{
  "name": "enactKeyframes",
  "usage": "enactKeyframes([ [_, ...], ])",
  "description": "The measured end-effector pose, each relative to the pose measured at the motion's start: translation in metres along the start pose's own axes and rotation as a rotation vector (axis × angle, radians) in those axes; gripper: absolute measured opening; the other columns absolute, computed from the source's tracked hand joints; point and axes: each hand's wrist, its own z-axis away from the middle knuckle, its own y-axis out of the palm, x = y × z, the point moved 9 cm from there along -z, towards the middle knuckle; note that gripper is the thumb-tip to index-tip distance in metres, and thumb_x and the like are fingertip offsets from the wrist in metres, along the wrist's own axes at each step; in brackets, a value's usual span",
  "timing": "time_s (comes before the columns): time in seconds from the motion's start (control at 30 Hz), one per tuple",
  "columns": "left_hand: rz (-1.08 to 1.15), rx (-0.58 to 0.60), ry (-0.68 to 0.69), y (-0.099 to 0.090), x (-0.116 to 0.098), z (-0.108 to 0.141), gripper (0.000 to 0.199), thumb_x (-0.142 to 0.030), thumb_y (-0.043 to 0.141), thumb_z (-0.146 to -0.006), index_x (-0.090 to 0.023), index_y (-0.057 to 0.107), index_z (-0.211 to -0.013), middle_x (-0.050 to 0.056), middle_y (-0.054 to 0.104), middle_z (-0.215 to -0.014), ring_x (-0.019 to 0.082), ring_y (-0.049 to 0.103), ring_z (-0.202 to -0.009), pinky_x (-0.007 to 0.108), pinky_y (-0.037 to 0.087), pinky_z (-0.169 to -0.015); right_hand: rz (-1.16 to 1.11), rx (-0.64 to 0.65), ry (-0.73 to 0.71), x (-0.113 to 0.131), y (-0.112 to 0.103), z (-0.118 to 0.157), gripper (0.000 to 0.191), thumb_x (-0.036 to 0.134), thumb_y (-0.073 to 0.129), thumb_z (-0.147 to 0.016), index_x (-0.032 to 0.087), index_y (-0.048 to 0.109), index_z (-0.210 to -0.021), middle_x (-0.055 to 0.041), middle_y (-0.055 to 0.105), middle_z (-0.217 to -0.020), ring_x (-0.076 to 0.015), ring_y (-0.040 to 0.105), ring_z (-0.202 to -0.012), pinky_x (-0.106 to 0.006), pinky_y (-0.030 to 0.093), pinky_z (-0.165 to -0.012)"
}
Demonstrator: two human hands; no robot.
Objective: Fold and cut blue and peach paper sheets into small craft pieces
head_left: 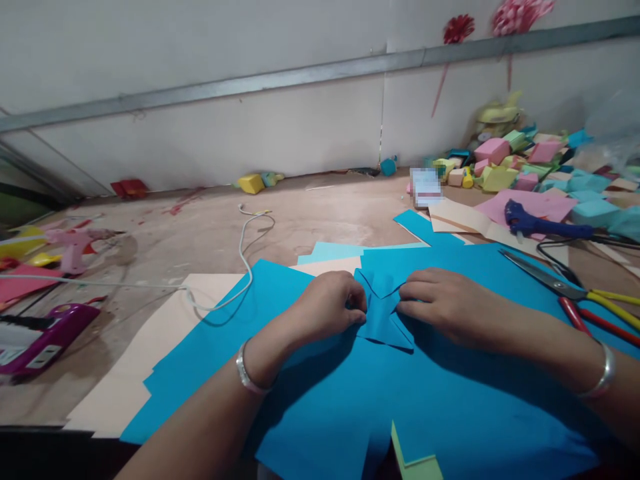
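Note:
A small folded piece of blue paper with pointed flaps lies on larger blue sheets. On its left edge, the thumb and fingers of my left hand are pinched. From the other side my right hand grips the right flaps with its fingers curled, the thumb mostly out of sight. Silver bracelets circle both wrists. Beneath the blue sheets, peach paper shows at the left. A light green folded paper piece sits at the near edge.
Red-and-yellow-handled scissors and a blue glue gun lie at right, before a heap of coloured paper boxes. At left are a pink glue gun, a purple power strip and a white cable. A wall stands behind.

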Motion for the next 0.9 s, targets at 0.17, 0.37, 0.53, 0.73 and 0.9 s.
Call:
enactKeyframes([
  [0.17,-0.024,0.047,0.146,0.001,-0.011,0.004,0.047,-0.041,0.086,-0.066,-0.018,0.067,-0.101,0.005,0.064,-0.096,0.019,0.058,-0.085,0.028,0.044,-0.071,-0.039,0.127,0.029,0.003,0.008,0.0,0.04,0.01,0.048,-0.094,0.021,0.058,-0.131,-0.0103,0.064,-0.106,-0.0236,0.055,-0.095,-0.037,0.043,-0.079],
  [0.37,-0.125,0.081,0.232,0.007,-0.017,0.009,0.071,-0.06,0.082,-0.063,-0.018,0.058,-0.115,0.009,0.058,-0.111,0.023,0.057,-0.093,0.031,0.046,-0.072,-0.096,0.203,0.087,0.005,0.009,-0.001,0.056,0.05,0.073,-0.081,0.022,0.058,-0.128,-0.0102,0.06,-0.118,-0.0286,0.054,-0.105,-0.042,0.046,-0.083],
  [0.53,-0.202,0.065,0.268,0.009,-0.022,0.01,0.065,-0.056,0.079,-0.07,-0.016,0.058,-0.117,0.01,0.058,-0.112,0.025,0.056,-0.1,0.034,0.048,-0.079,-0.035,0.199,0.084,0.009,0.013,-0.002,0.058,0.054,0.073,-0.079,0.019,0.06,-0.123,-0.0097,0.062,-0.111,-0.0292,0.055,-0.102,-0.043,0.047,-0.082],
  [0.73,-0.369,0.036,0.265,0.01,-0.029,0.011,0.042,-0.045,0.075,-0.08,-0.016,0.064,-0.109,0.009,0.062,-0.107,0.026,0.059,-0.097,0.036,0.049,-0.075,0.098,0.143,0.012,0.016,0.011,0.002,0.023,0.021,0.056,-0.095,0.014,0.061,-0.116,-0.0113,0.065,-0.104,-0.0242,0.058,-0.091,-0.038,0.043,-0.077],
  [0.9,-0.523,0.032,0.253,0.015,-0.04,0.013,0.036,-0.041,0.071,-0.085,-0.015,0.063,-0.108,0.008,0.065,-0.098,0.027,0.061,-0.09,0.038,0.048,-0.071,0.2,0.137,0.055,0.012,0.012,0.005,0.019,0.012,0.052,-0.092,0.013,0.062,-0.108,-0.0087,0.064,-0.088,-0.0216,0.056,-0.078,-0.036,0.037,-0.07],
])
